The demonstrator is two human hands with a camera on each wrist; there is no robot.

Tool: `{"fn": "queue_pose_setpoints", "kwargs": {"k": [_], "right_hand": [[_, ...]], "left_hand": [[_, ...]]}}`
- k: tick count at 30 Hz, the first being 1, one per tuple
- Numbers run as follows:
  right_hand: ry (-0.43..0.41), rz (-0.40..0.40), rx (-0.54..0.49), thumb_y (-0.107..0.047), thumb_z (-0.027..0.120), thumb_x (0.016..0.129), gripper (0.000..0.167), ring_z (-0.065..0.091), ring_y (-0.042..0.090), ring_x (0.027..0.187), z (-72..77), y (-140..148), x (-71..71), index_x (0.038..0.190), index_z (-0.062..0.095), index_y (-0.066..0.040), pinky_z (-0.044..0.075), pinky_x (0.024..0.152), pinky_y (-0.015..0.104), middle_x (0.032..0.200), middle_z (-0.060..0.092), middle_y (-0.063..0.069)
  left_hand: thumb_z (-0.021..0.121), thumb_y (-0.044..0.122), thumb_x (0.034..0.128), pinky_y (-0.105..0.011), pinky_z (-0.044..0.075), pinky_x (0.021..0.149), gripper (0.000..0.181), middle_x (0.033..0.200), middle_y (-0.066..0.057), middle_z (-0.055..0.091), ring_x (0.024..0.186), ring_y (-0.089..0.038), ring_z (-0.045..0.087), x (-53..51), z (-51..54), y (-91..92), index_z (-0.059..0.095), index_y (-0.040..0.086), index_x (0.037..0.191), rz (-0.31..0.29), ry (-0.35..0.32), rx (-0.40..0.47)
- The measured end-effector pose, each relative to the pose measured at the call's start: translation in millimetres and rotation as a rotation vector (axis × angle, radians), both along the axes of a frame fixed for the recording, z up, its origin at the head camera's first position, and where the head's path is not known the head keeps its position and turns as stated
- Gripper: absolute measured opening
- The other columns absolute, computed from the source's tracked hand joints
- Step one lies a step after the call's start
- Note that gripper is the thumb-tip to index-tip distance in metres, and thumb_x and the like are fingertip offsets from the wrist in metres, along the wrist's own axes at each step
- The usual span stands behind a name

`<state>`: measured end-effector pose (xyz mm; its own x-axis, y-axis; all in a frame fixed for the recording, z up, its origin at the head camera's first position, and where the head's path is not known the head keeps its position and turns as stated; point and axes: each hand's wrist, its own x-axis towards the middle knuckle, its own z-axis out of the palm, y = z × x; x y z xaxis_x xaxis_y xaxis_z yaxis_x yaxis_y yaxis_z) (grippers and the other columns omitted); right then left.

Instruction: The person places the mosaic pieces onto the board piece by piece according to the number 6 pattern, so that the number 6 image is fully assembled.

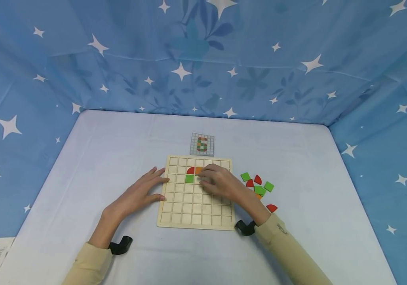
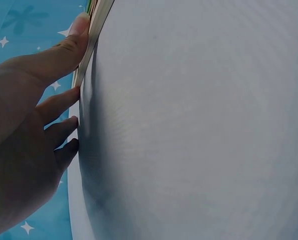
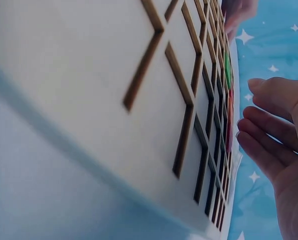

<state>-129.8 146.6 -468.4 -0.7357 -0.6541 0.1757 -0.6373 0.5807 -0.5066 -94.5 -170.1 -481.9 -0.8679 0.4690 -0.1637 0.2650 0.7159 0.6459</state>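
Observation:
A pale wooden grid board (image 1: 187, 208) lies on the white table. In its upper part sit a red quarter-circle tile (image 1: 191, 170), an orange square tile (image 1: 198, 170) and, below the red one, a green square tile (image 1: 189, 179). My left hand (image 1: 141, 192) is spread at the board's left edge; in the left wrist view its thumb touches the rim. My right hand (image 1: 219, 181) hovers over the board beside the orange tile and covers the cells there. In the right wrist view its fingers (image 3: 266, 135) are loosely bent, thumb apart from them, with nothing seen between.
Right of the board lie several loose tiles: green squares (image 1: 269, 186), red quarter-circles (image 1: 271, 208) and a partly covered orange one (image 1: 258, 196). Behind the board lies a small gridded pattern card (image 1: 202, 144) with a coloured figure. A blue star-print curtain (image 1: 189, 59) surrounds the table.

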Motion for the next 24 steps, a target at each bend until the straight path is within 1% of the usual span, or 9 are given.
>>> {"fn": "queue_pose_setpoints", "kwargs": {"k": [12,16,24], "right_hand": [[0.010,-0.033,-0.089,-0.011,0.080,0.091,0.022,0.071,0.025,0.109,-0.2,15,1.8,0.110,0.078,-0.001,0.062,0.093,0.039,0.112,0.075,0.011],[0.028,-0.049,-0.102,-0.010,0.081,0.089,0.022,0.072,0.023,0.104,-1.2,20,2.6,0.109,0.079,-0.002,0.063,0.089,0.039,0.109,0.076,0.010],[0.005,-0.093,-0.157,-0.007,0.083,0.086,0.022,0.074,0.022,0.095,-2.3,32,6.1,0.107,0.077,-0.002,0.064,0.083,0.039,0.104,0.077,0.009]], "left_hand": [[0.079,0.033,0.0905,-0.062,0.025,0.125,0.063,0.170,-0.008,0.029,0.159,-0.037,0.016,-0.3,0.8,0.0,0.058,0.014,0.147,-0.007,0.005,0.000],[0.079,0.032,0.0905,-0.063,0.025,0.125,0.062,0.170,-0.008,0.029,0.159,-0.037,0.016,-0.3,1.4,0.3,0.058,0.014,0.146,-0.006,-0.001,0.000],[0.080,0.032,0.0899,-0.062,0.026,0.125,0.063,0.169,-0.007,0.030,0.159,-0.036,0.017,-1.2,3.9,2.2,0.059,0.014,0.146,0.003,-0.022,-0.015]]}}
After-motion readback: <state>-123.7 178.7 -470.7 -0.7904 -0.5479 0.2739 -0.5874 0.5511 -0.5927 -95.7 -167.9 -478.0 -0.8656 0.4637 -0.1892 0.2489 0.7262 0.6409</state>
